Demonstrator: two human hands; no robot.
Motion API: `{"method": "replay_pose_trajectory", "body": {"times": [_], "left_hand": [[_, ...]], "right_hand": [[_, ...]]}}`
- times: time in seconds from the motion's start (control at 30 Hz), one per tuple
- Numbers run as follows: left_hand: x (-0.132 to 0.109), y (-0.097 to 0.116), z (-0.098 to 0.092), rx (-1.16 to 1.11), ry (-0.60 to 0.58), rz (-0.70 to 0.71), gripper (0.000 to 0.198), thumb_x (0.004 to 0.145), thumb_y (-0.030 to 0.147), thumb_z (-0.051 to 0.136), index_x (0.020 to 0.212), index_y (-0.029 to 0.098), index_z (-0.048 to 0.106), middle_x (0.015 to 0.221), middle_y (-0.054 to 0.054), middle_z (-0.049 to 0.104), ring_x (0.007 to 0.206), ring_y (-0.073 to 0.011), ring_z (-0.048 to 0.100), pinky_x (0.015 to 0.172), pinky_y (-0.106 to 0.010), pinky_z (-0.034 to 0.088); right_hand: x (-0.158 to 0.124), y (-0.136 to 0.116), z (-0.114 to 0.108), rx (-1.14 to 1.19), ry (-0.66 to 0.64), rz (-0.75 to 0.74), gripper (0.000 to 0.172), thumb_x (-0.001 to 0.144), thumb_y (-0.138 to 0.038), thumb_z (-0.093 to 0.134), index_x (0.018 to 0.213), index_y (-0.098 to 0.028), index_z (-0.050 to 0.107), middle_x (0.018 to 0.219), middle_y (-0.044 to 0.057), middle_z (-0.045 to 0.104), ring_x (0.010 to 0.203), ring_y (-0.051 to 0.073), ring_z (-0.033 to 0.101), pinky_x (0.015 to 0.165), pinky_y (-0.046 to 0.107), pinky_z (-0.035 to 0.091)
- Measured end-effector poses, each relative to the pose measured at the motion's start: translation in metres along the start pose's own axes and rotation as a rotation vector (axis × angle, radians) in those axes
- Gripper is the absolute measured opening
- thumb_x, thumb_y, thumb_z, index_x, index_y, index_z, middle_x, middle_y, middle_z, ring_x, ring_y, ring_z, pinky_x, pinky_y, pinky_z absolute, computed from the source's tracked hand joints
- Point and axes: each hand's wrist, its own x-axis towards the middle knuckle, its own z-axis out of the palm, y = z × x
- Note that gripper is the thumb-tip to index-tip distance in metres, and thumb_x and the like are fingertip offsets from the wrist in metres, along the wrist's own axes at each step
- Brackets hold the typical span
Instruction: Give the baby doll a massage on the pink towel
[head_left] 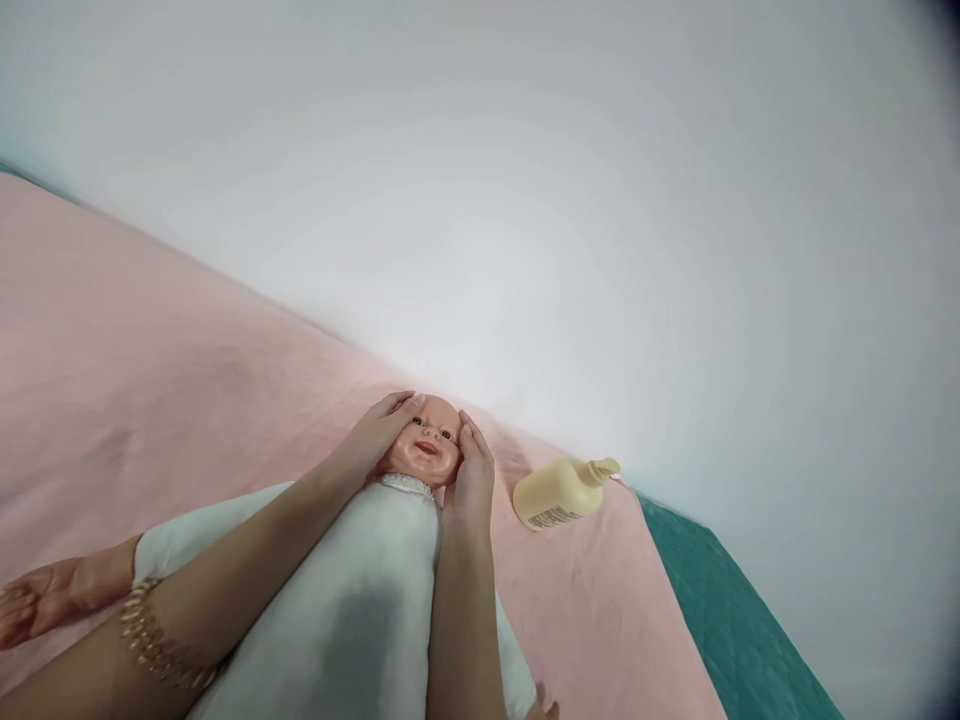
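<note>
A baby doll [431, 445] lies on its back, face up, in a pale long-sleeved garment with a frilled collar. Against one side of its head rests my left hand [386, 430], its fingers stretched toward the temple. My right hand [472, 470] lies along the other side of the head, fingers straight and close together. The doll's face shows between my two palms. Both my forearms pass over its body, the left one wearing a beaded bracelet [157, 640]. One doll hand [37, 595] sticks out at the far left; the other is partly cut off at the bottom edge.
A pale yellow pump bottle [559, 495] lies tilted on the pink sheet [585, 600], right of the doll's head. Green quilted fabric [727, 600] shows past the sheet's right edge. A white wall [480, 200] rises just behind the head.
</note>
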Motion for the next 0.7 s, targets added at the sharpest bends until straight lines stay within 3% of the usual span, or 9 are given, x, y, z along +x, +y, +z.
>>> {"method": "replay_pose_trajectory", "body": {"times": [0.13,0.23,0.47,0.7], "left_hand": [[0.0002,0.0031,-0.0015,0.023,0.008,-0.051,0.066,0.065,0.05,0.086,0.117,0.017,0.063,0.121,-0.015,0.069,0.115,-0.0358,0.065,0.092,-0.042,0.054],[0.0031,0.0009,-0.0034,0.045,0.01,-0.051,0.065,0.062,0.047,0.087,0.116,0.018,0.063,0.12,-0.015,0.068,0.113,-0.0358,0.066,0.091,-0.042,0.055],[0.0025,0.0004,-0.0005,0.0,0.046,-0.066,0.059,0.061,0.04,0.086,0.111,0.019,0.063,0.119,-0.014,0.067,0.111,-0.0347,0.066,0.09,-0.042,0.055],[0.0008,0.0019,0.0012,-0.036,0.025,-0.059,0.057,0.067,0.047,0.081,0.113,0.018,0.064,0.122,-0.014,0.069,0.116,-0.0333,0.065,0.097,-0.042,0.052]], "right_hand": [[-0.0014,0.0024,-0.0033,-0.077,-0.079,-0.027,0.056,0.067,-0.04,0.082,0.115,-0.018,0.064,0.11,0.01,0.074,0.1,0.026,0.072,0.087,0.038,0.059],[-0.0032,0.002,-0.0034,-0.145,-0.063,-0.034,0.066,0.061,-0.039,0.086,0.118,-0.019,0.061,0.114,0.01,0.072,0.099,0.027,0.072,0.083,0.037,0.06],[-0.0006,0.0036,0.0005,-0.152,0.019,-0.033,0.053,0.063,-0.033,0.076,0.113,-0.019,0.063,0.118,0.01,0.07,0.1,0.025,0.07,0.082,0.034,0.059],[0.0038,0.0043,-0.0049,-0.129,0.011,-0.023,0.047,0.066,-0.03,0.069,0.112,-0.02,0.069,0.116,0.008,0.073,0.105,0.024,0.069,0.086,0.034,0.058]]}}
